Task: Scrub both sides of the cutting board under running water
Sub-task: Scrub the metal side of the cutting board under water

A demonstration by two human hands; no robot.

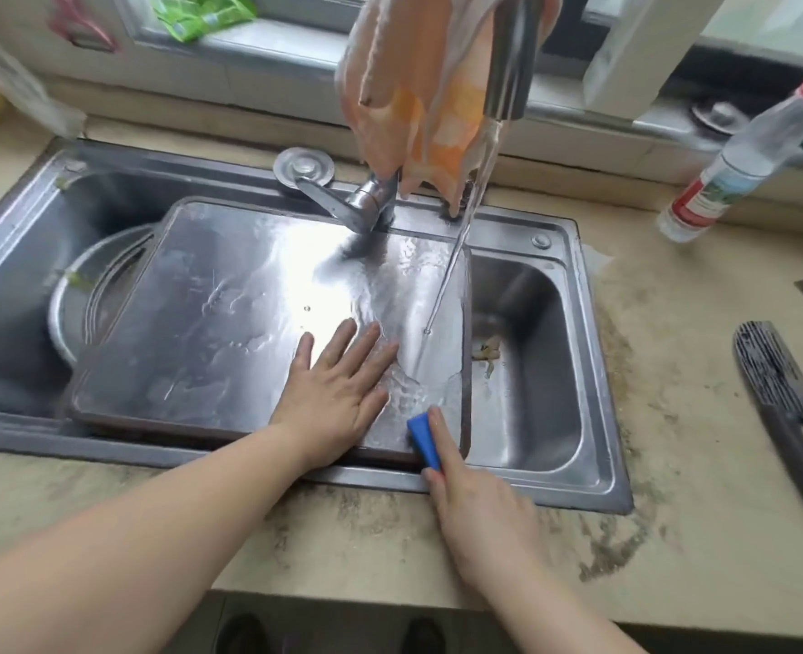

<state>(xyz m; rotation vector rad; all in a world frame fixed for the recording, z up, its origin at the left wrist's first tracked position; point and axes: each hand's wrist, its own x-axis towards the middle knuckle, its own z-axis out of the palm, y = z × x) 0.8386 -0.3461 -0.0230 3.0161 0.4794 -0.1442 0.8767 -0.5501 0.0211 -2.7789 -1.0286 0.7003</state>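
The cutting board (229,313) lies flat across the sink (592,370) at frame centre, its right edge overhanging the small basin, its left over a metal bowl (83,299). Water (451,266) from the faucet (512,54) strikes its right part. The left hand (338,394) presses flat, fingers spread, grip open. The right hand (475,502) grips a blue scrubber (425,439) at the near edge. A knife (786,403) and bottle (739,162) sit on the tabletop (696,535), right.
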